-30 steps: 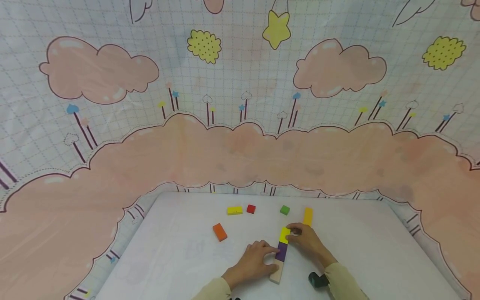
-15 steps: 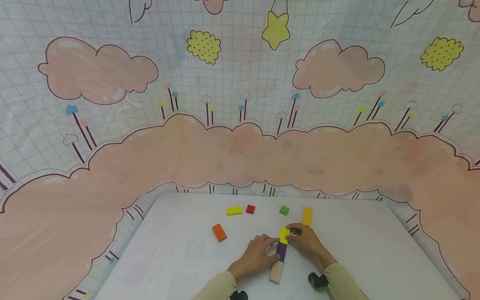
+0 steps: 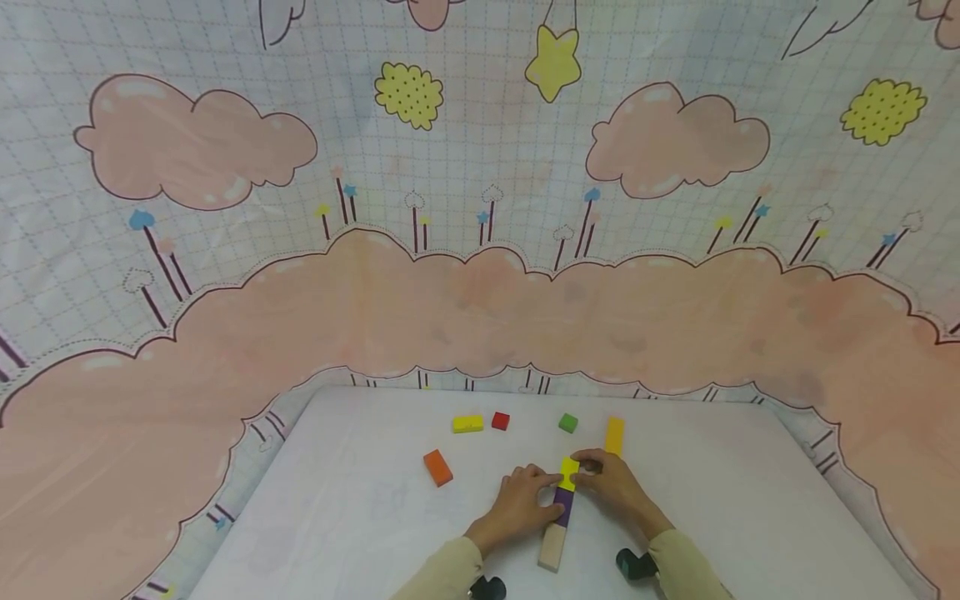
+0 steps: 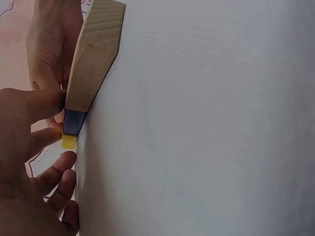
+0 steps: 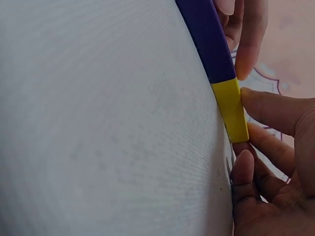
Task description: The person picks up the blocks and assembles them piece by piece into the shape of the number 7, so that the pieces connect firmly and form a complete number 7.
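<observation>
Three blocks lie end to end in a row on the white table (image 3: 360,517): a plain wooden block (image 3: 552,547) nearest, a purple block (image 3: 563,506) in the middle and a yellow block (image 3: 568,473) at the far end. My left hand (image 3: 513,508) is along the row's left side, its index finger touching the yellow block and its thumb against the purple one. From the right, my right hand (image 3: 615,486) holds the yellow block, thumb at its side and index finger by its far end, as the right wrist view shows. Fingers partly hide the yellow block.
Behind the row lie another yellow block (image 3: 468,424), a red cube (image 3: 501,421), a green cube (image 3: 568,423) and an orange-yellow block (image 3: 615,436). An orange block (image 3: 438,467) lies to the left. A cartoon-printed cloth (image 3: 480,308) hangs beyond the table.
My left hand has slid forward along the row: its index finger went from the purple block to the yellow one, its thumb from the wooden block to the purple. The right hand stays put.
</observation>
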### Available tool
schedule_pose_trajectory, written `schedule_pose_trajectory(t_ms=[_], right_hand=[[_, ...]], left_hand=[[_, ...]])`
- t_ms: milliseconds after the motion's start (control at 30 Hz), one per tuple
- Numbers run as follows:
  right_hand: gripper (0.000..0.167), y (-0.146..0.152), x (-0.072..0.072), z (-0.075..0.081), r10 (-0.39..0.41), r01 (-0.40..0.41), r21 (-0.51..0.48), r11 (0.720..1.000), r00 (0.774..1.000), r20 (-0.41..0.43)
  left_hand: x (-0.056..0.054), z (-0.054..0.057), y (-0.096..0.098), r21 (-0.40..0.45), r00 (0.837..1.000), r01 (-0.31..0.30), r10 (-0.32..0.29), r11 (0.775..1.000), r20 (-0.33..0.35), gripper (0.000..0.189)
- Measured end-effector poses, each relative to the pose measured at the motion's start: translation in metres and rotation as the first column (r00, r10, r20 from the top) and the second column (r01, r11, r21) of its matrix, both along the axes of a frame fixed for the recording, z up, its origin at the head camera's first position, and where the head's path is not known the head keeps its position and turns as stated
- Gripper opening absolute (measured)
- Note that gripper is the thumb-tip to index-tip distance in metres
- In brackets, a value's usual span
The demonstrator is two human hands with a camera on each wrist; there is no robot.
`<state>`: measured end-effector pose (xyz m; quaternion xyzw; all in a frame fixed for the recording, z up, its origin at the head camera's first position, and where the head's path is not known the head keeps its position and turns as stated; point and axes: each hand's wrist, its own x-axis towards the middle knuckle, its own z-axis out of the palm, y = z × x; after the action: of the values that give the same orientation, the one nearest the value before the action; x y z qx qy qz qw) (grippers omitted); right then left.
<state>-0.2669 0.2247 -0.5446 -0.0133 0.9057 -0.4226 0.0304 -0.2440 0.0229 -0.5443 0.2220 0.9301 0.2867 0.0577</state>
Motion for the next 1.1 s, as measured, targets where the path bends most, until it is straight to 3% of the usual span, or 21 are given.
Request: schedule_pose_trajectory(t_ms=[533, 867, 1100], right_hand=[[0.035, -0.001, 0.003, 0.005, -0.013, 0.013, -0.021, 1.000, 1.000, 0.001], [0.033, 0.001, 0.005, 0.022, -0.007, 0.006, -0.077, 0.997, 1.000, -0.012], [0.032, 0.003, 0.006, 0.040, 0.040, -0.044, -0.033, 0.998, 0.994, -0.103]], left_hand=[[0.003, 0.004, -0.001, 0.000, 1.000, 0.014, -0.014, 1.000, -0.016, 0.047], [0.001, 0.003, 0.000, -0.020, 1.000, 0.011, -0.011, 1.000, -0.008, 0.047], [0.003, 0.003, -0.001, -0.021, 1.000, 0.011, -0.011, 1.000, -0.001, 0.047]])
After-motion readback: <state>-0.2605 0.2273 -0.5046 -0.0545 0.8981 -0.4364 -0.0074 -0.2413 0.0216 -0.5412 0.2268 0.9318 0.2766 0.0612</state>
